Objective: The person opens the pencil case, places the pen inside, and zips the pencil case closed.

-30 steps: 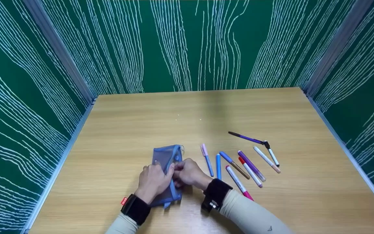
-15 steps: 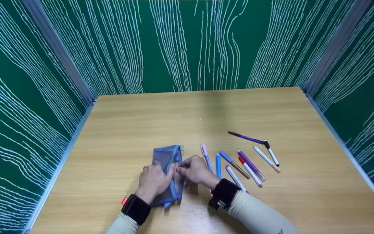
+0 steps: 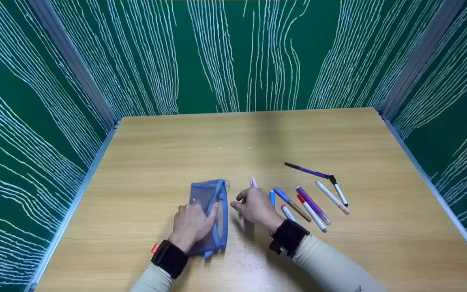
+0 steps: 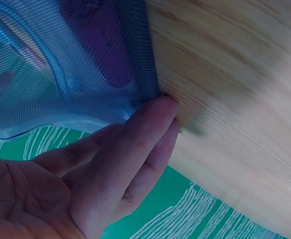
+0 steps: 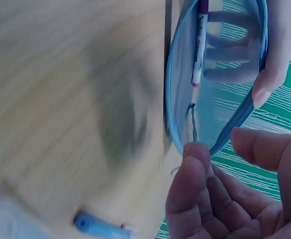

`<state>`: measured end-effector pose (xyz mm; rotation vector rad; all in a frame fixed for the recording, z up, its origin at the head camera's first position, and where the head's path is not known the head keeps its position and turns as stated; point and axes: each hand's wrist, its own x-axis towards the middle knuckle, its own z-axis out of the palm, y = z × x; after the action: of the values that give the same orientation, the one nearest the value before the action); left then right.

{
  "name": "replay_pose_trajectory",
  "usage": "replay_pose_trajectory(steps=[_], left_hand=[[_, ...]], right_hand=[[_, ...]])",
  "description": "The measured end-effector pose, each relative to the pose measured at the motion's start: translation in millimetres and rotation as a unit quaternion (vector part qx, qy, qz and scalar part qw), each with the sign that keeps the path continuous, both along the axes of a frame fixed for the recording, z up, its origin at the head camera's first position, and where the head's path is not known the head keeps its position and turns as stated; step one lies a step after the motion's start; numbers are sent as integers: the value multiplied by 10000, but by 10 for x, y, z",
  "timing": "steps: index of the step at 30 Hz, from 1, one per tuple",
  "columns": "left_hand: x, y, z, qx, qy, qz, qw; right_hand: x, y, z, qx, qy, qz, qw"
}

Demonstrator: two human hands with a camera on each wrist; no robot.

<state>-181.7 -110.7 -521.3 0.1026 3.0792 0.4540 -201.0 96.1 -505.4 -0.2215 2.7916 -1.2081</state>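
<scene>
Spreading between two side rails (image 3: 75,198), the wooden table (image 3: 160,150) is closed off at its far edge by a green wall (image 3: 183,81) with wavy white lines; in the head view, room for sideways movement is left between the pouch and the left rail, while on the right it is narrowed by scattered markers, among them a purple marker (image 3: 313,205). The left hand (image 3: 192,223) is set, back upward, on the blue mesh pouch (image 3: 204,190), which is placed near the middle of the table's near part. The right hand (image 3: 255,207) is held just beside the pouch, apart from it, and a lilac pen (image 3: 253,183) is partly hidden by it; nothing is seen gripped by its loosely bent fingers. In the left wrist view, the pouch's border is met by long, nearly straight fingertips, and a dark purple shape is seen blurred through the mesh. In the right wrist view, the pouch's mouth is shown gaping, its wall pinched between left thumb and fingers; a white-barrelled marker (image 5: 200,47) is seen within, and a gap is kept between right thumb and forefinger.
</scene>
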Motion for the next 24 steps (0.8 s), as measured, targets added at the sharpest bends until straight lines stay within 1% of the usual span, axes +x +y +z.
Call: replay_pose_trajectory(steps=[4,11,17,24], left_hand=[[3,1,0,20,122,-29,9999],[4,8,2,87,38,-23,10000],[5,11,6,136,21,-49,9999],[10,10,11,144,37,-59,9999]], right_hand=[[-13,59,16,272,109,-152,9995],[-67,176,16,680,162,-406,9967],[-125,289,14,1102,289,-633,9915],[-168,395,21,1402,291,-676,9874]])
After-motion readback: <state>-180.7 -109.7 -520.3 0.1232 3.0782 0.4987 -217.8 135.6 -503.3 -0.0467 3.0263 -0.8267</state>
